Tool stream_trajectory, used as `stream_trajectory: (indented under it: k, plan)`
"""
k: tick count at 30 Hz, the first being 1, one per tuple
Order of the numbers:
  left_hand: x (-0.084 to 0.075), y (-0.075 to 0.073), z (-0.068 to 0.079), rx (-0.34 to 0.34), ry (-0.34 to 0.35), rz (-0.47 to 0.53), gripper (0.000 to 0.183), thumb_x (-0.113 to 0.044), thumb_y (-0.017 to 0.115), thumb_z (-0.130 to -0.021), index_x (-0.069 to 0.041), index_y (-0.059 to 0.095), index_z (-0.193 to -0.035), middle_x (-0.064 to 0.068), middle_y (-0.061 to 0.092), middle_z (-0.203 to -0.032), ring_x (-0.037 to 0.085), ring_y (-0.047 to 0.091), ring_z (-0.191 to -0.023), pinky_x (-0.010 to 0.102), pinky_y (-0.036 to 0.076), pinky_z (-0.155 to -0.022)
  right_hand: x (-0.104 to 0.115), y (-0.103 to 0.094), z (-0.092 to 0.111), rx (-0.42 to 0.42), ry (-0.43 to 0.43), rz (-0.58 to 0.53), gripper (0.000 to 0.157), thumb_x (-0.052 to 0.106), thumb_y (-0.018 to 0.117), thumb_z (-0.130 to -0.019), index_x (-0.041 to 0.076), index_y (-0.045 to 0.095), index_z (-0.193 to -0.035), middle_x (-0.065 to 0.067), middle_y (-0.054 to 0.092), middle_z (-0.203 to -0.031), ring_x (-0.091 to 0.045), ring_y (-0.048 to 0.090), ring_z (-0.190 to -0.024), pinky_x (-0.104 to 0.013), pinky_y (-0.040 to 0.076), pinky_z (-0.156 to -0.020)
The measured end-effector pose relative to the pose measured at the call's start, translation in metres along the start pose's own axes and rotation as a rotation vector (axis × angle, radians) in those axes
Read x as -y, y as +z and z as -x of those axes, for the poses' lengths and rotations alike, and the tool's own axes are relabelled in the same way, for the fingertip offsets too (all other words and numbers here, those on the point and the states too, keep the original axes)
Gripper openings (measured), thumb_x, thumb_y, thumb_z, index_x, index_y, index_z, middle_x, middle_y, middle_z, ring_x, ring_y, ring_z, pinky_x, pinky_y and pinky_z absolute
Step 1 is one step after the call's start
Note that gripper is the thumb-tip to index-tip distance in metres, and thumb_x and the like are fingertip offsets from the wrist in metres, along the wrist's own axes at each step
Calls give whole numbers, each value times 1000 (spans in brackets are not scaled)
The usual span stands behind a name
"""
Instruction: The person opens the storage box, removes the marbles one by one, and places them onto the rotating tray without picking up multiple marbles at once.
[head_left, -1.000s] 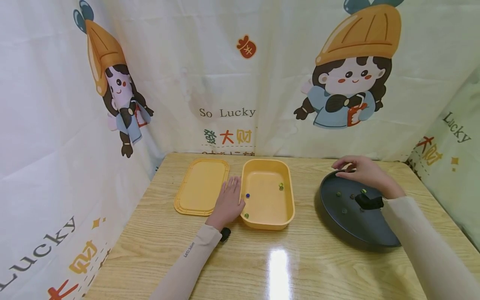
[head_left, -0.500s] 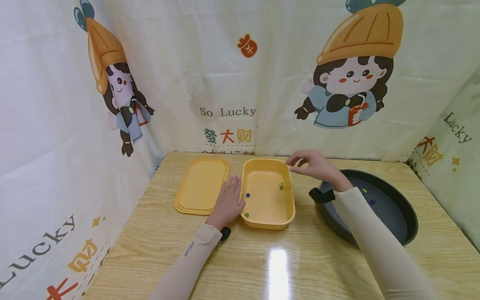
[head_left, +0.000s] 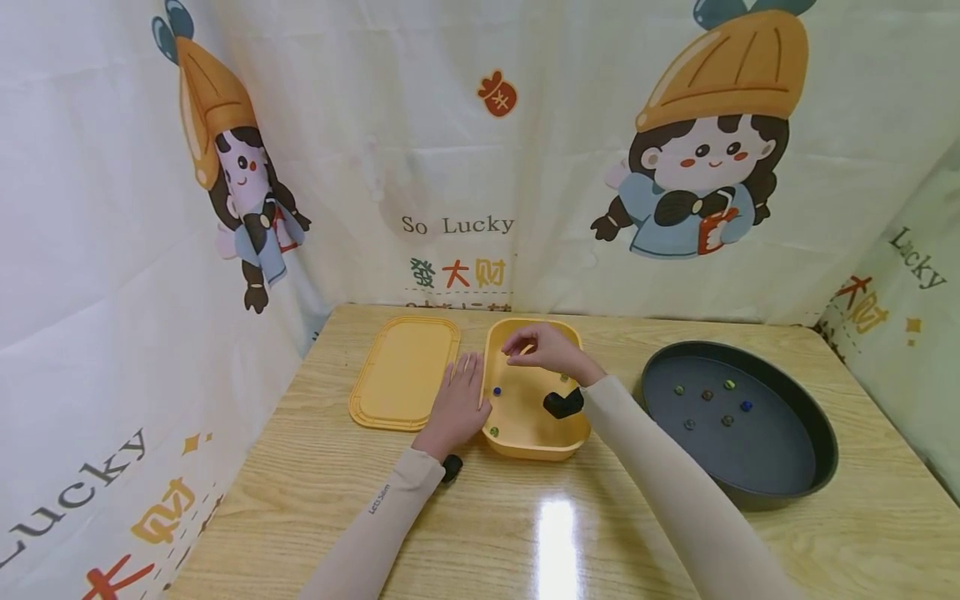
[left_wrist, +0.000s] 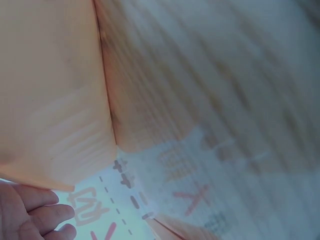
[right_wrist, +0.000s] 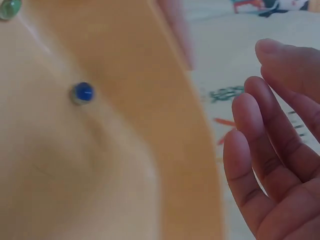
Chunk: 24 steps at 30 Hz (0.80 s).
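Note:
My left hand (head_left: 456,408) lies with straight fingers along the left rim of a yellow plastic box (head_left: 525,447). In the left wrist view its fingertips (left_wrist: 52,214) show beside the box wall. My right hand (head_left: 546,348) hovers over the far part of the box. Its fingers (right_wrist: 237,155) are loosely bent, and nothing shows between them in the right wrist view. Inside the box lie a blue marble (head_left: 497,391), a green marble (head_left: 494,432) near the front left corner, and a yellow-green marble (head_left: 565,377), partly covered by the right wrist.
On the right stands a round dark pan (head_left: 780,467) with several marbles, one of them blue (head_left: 746,406). A flat yellow lid (head_left: 405,375) lies left of the box on the wooden table (head_left: 480,533). A printed curtain (head_left: 360,150) hangs behind.
My right hand has moved left from the pan's far rim, past the box's right edge, to above the box. The left hand has stayed at the box.

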<state>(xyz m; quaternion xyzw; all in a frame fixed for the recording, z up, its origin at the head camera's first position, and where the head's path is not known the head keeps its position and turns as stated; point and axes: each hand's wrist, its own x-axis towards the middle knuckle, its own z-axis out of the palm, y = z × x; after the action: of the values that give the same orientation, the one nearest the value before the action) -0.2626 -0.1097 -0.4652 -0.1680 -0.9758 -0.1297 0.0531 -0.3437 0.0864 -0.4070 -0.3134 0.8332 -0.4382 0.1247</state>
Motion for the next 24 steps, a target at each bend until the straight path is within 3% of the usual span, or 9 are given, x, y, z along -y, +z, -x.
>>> stream_trajectory:
  k: [4, 10, 16, 24]
  plan:
    - [0, 1, 0, 6, -2, 2, 68, -27, 45, -94, 2, 18, -149, 15, 21, -156, 28, 14, -147, 48, 12, -119, -15, 14, -9, 13, 10, -63, 22, 4, 69, -82, -8, 66, -101, -21, 68, -99, -11, 63, -79, -29, 55, -80]
    - [1, 2, -1, -15, 14, -9, 68, -27, 46, -92, 3, 20, -148, 17, 26, -154, 30, 18, -145, 48, 14, -118, -34, 28, -21, 87, 47, -87, 20, 0, 70, -79, -6, 67, -98, -17, 70, -91, -8, 63, -76, -23, 54, -74]
    - [1, 1, 0, -3, 5, -14, 68, -27, 46, -93, 2, 19, -149, 16, 23, -155, 28, 16, -146, 47, 12, -119, -36, 35, -28, 148, 93, -54, 19, 0, 74, -76, -5, 68, -94, -11, 70, -85, -6, 61, -70, -20, 53, -69]
    - [0, 1, -1, -20, 11, 1, 66, -24, 47, -92, 4, 23, -147, 17, 27, -154, 29, 18, -146, 48, 13, -118, -39, 43, -28, 208, 122, -35, 19, -3, 74, -74, -9, 68, -91, -16, 70, -84, -4, 59, -66, -17, 51, -66]
